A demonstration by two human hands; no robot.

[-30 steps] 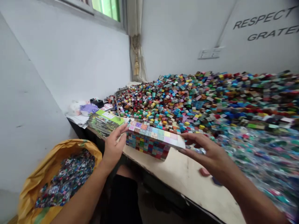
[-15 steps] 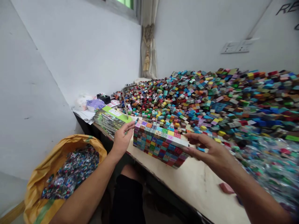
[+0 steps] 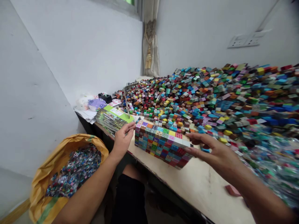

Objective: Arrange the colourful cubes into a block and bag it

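Observation:
A long stack of small patterned blocks (image 3: pixel 161 144), packed in neat rows, stands on the pale tabletop near its front edge. My left hand (image 3: pixel 123 137) closes on its left end, fingertips at the upper corner. At the opposite end, my right hand (image 3: pixel 207 146) has its thumb on the near top edge and its fingers bent over the far side. White or grey blocks show along the top near my right thumb. The underside and far face of the stack are hidden.
A huge heap of loose coloured blocks (image 3: pixel 198 96) fills the table's back, with clear plastic packets (image 3: pixel 271 168) at right. Green printed sheets (image 3: pixel 112 116) and a purple packet (image 3: pixel 96 104) lie left. A yellow sack (image 3: pixel 67 143) of small wrapped pieces stands below. A reddish block (image 3: pixel 233 190) lies alone.
The view has shifted slightly, so everything sits a little differently in the picture. Both hands keep their places at the ends of the stack.

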